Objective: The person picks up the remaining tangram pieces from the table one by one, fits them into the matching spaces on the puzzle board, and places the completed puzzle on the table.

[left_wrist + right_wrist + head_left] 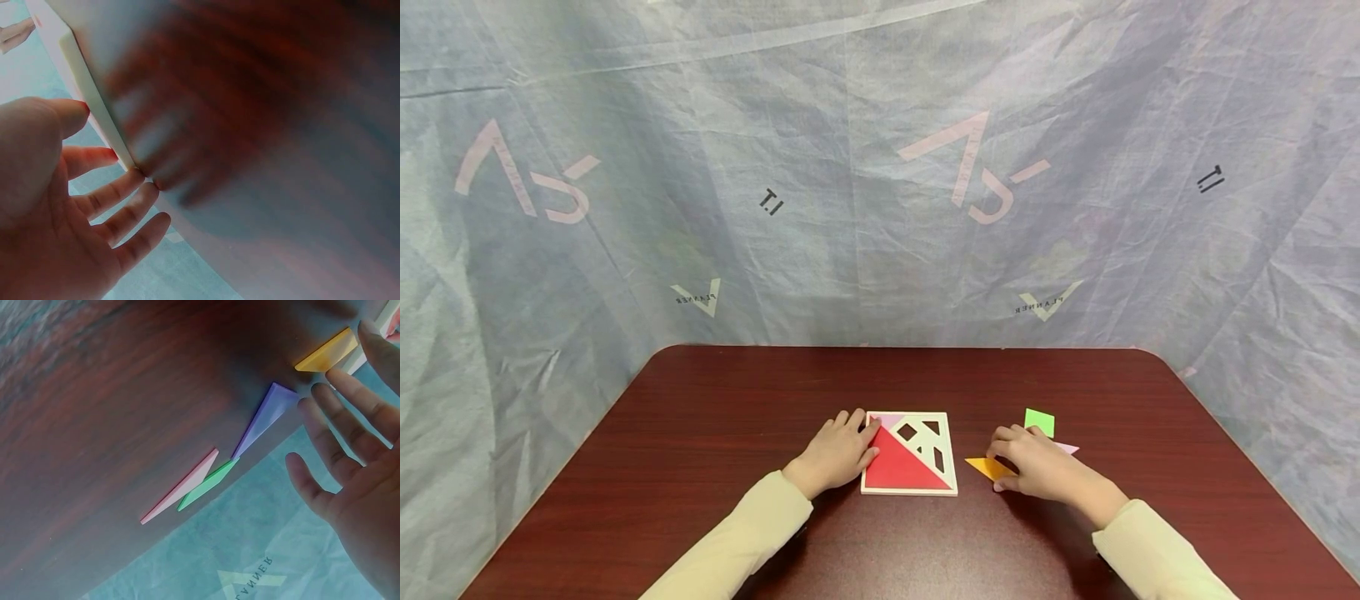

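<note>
A white tangram board (951, 450) lies on the table, its lower left filled with red (898, 467) and a pink piece (889, 419) at its upper left corner. My left hand (838, 450) rests at the board's left edge, thumb and index fingertip over the red, the other fingers loosely extended along the side (94, 194). To the board's right, my right hand (1041, 462) pinches a flat orange tangram piece (985, 467) between thumb and index finger. Its other fingers spread loosely beside a purple triangle (265, 419), which the hand hides in the head view.
Beyond the right hand lie a green piece (1039, 422) and a pink piece (1067, 448), close together in the right wrist view. Several dark cut-outs show in the board's upper right half. A grey printed cloth (865, 250) hangs behind the dark red table (737, 400).
</note>
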A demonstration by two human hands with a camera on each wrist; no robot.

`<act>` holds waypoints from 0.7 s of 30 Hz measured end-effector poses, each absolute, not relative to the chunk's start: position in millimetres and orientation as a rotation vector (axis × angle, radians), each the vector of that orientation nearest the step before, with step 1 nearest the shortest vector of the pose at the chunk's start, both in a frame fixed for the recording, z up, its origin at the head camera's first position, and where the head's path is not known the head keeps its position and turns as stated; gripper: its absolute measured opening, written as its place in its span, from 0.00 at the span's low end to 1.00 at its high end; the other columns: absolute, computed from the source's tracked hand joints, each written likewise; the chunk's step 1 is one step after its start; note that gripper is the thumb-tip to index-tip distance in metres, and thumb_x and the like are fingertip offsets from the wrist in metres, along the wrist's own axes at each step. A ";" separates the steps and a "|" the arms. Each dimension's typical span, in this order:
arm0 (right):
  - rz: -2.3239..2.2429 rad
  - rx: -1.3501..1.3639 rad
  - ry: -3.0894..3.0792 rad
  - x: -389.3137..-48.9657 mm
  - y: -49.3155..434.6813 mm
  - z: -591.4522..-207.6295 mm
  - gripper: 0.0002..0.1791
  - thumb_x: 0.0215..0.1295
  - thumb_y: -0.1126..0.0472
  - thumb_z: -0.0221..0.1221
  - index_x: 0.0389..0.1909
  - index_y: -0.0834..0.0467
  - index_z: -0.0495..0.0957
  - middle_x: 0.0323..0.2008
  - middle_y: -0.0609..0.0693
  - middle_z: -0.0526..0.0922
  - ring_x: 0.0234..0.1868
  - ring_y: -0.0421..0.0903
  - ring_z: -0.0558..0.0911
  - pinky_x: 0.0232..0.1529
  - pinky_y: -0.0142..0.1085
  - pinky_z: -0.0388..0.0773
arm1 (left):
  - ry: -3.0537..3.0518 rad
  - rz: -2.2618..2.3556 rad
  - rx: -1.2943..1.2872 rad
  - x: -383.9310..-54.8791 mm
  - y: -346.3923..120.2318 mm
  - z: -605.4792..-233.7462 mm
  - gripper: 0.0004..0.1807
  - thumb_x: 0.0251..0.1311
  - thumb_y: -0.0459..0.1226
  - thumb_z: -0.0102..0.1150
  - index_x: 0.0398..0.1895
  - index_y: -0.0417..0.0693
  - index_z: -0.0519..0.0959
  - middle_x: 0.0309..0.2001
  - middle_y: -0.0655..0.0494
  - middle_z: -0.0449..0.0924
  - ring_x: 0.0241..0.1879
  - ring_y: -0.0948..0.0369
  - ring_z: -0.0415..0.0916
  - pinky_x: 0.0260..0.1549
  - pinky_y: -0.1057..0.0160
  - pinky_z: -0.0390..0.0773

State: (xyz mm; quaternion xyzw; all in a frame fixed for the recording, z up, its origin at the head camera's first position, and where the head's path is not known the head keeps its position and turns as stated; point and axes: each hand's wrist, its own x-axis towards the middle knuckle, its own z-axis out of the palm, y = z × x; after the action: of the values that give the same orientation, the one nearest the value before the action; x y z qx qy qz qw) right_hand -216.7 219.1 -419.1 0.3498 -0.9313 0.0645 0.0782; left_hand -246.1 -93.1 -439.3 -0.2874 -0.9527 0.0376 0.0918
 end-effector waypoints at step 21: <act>0.216 1.014 -2.882 -219.8 218.2 -418.3 0.16 0.40 0.60 0.71 0.31 0.55 0.77 0.34 0.45 0.74 0.39 0.45 0.73 0.35 0.42 0.65 | -2.824 0.108 -0.858 -247.5 -93.0 -441.3 0.24 0.62 0.49 0.48 0.59 0.50 0.71 0.51 0.47 0.68 0.46 0.52 0.68 0.43 0.54 0.72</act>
State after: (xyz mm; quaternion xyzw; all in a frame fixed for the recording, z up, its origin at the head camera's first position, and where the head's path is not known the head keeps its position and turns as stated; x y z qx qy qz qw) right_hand -219.8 218.2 -418.3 0.3309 -0.9402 0.0706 0.0393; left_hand -247.5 -93.0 -441.3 -0.2893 -0.9519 0.0366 0.0937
